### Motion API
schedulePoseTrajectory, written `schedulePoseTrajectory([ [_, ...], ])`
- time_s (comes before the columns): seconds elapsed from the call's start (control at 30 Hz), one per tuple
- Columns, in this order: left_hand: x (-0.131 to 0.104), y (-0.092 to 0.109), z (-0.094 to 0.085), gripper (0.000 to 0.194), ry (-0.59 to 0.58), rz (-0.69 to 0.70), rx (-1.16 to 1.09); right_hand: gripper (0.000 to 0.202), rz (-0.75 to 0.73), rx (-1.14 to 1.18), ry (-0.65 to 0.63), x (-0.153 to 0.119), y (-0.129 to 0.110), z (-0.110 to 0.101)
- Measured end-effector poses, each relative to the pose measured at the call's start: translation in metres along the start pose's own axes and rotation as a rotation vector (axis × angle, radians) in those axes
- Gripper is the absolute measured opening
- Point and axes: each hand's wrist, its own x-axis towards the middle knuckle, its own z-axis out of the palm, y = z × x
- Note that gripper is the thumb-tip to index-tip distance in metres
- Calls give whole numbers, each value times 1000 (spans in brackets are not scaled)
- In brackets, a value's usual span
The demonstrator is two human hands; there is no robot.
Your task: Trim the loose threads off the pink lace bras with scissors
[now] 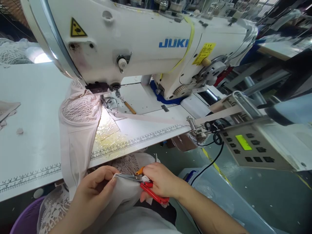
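My left hand (97, 191) pinches the edge of a pale fabric piece (125, 191) over my lap. In my right hand (161, 180) are scissors with red handles (154, 194); their blades point left and touch the fabric edge beside my left fingertips. An orange-handled tool (139, 171) also shows at my right fingers. A pale pink lace garment (80, 110) lies under the sewing machine head (102, 42) and hangs over the table's front edge.
A tape strip (156, 119) runs from the machine to a metal feeder (243, 143) at the right. A wooden-handled tool (130, 108) lies on the machine bed. Below are a purple basket (26, 216) and a clear bin (226, 198).
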Motion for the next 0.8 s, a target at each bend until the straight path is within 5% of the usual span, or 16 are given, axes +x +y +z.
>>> schedulePoseTrajectory([
  [0.27,-1,-7,0,19,1,51,52,24,31,-6,-1,-2,-5,-5],
  [0.57,-3,-1,0,23,-11,26,60,43,-6,132,164,-3,4,12],
  [0.8,-6,2,-4,13,17,104,68,59,63,611,466,-13,4,-8],
])
